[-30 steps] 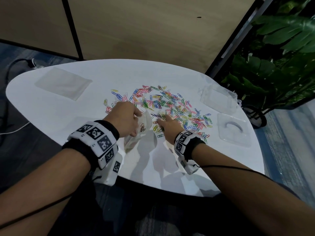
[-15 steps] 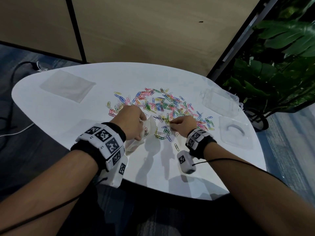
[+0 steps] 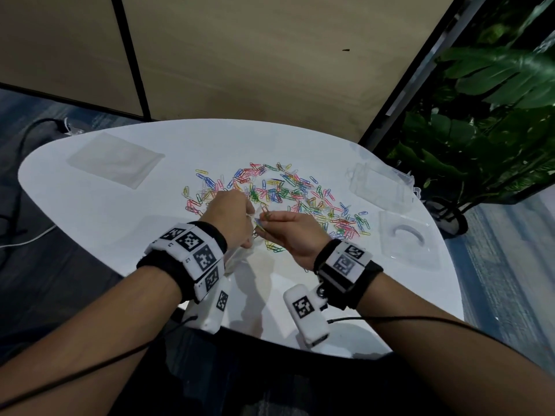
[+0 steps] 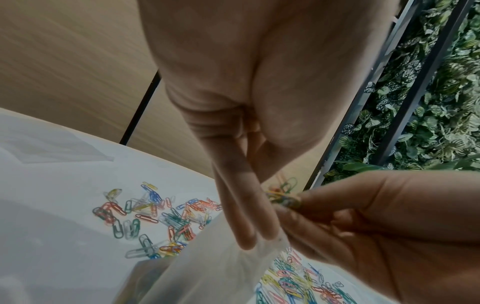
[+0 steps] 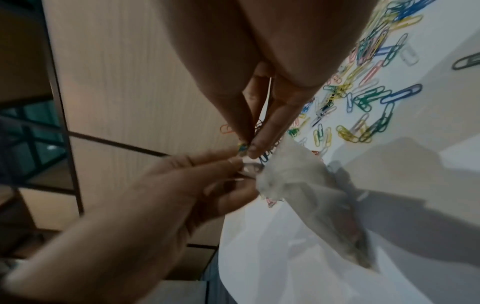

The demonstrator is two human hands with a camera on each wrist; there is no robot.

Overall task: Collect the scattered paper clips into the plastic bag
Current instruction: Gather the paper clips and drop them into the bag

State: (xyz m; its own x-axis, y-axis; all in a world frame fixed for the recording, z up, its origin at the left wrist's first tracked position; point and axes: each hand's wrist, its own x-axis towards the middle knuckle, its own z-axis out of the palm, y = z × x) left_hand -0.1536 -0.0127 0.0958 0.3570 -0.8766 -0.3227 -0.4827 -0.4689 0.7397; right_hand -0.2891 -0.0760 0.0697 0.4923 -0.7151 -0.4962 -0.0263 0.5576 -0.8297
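Observation:
Many coloured paper clips (image 3: 288, 196) lie spread over the middle of the white table (image 3: 120, 223). My left hand (image 3: 232, 219) holds the mouth of a clear plastic bag (image 3: 237, 256) lifted off the table; the bag (image 5: 306, 185) hangs down with some clips in its bottom. My right hand (image 3: 288, 232) pinches a small bunch of clips (image 4: 283, 197) between thumb and fingers right at the bag's mouth, touching my left fingers (image 4: 249, 218). A few clips (image 3: 274, 247) lie on the table below the hands.
A flat clear bag (image 3: 115, 159) lies at the table's far left. A clear plastic box (image 3: 380, 186) and its lid (image 3: 407, 238) sit at the right edge. A leafy plant (image 3: 486, 121) stands right of the table, a wood wall behind.
My right hand gathered clips from the pile, lifted off the table and moved left to the bag's mouth. My left hand raised the bag.

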